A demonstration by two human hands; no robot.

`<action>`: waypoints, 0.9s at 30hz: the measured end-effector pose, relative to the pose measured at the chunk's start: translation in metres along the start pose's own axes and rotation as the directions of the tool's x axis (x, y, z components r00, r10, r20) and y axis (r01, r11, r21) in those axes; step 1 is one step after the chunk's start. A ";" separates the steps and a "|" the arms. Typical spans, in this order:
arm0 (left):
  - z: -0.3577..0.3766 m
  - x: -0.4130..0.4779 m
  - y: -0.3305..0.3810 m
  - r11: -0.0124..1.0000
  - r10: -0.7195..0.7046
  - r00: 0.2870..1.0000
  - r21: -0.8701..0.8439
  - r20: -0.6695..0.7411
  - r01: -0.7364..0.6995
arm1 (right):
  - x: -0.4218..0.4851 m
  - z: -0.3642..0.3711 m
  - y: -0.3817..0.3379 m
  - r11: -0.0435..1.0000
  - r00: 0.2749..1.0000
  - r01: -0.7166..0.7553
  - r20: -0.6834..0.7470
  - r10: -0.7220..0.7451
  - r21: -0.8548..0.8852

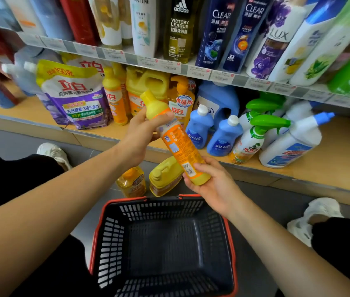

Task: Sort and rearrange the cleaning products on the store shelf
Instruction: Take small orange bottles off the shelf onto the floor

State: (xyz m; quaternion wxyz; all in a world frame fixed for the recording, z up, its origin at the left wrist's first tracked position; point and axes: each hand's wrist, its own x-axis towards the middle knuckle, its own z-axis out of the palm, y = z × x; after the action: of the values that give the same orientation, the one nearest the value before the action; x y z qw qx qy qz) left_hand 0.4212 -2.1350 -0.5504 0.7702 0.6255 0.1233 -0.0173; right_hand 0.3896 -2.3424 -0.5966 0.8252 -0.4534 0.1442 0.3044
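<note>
Above basket (229, 243), before low shelf (330, 159) | bottle (178, 138) tilted, cap up-left, in both hands | left hand (139, 138) wrapped round neck, right hand (214, 185) cupping base | step: reshelve beside yellow bottles (114, 97) | tip: turn upright, label out, keep base supported, avoid knocking blue bottles (212, 131)

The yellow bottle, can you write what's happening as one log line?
left hand: grips neck | right hand: grips base | yellow bottle: tilted, above basket | basket: empty
</note>
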 end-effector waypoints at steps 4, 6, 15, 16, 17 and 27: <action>-0.005 0.003 0.003 0.989 -0.036 0.997 -0.143 0.070 0.046 | 0.002 -0.004 -0.004 0.997 0.999 -0.048 0.011 0.048 -0.059; -0.006 0.004 0.002 0.989 -0.025 0.996 -0.146 0.085 0.037 | 0.004 -0.006 -0.004 0.992 0.997 -0.082 0.009 0.083 -0.098; -0.006 -0.004 0.003 0.997 0.061 0.998 0.049 0.022 -0.063 | 0.011 -0.001 -0.004 0.953 0.999 0.008 0.053 0.009 -0.302; -0.004 -0.006 0.002 0.994 0.074 0.997 0.075 0.025 -0.076 | 0.012 0.000 -0.004 0.928 0.996 0.073 0.066 -0.052 -0.365; -0.003 -0.008 0.001 0.992 0.083 0.996 0.095 0.026 -0.085 | 0.012 0.001 -0.003 0.884 0.989 0.148 0.077 -0.127 -0.444; 0.017 -0.025 0.005 0.930 0.198 0.970 0.286 0.141 -0.232 | 0.013 0.007 0.002 0.451 0.794 0.538 0.247 -0.556 -0.712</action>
State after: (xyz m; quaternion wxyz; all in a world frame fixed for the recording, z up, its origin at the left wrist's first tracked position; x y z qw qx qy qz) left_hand 0.4010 -2.1532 -0.5377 0.6690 0.7431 0.0073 0.0144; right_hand 0.3982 -2.3312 -0.6003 0.6113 -0.7774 -0.1398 0.0492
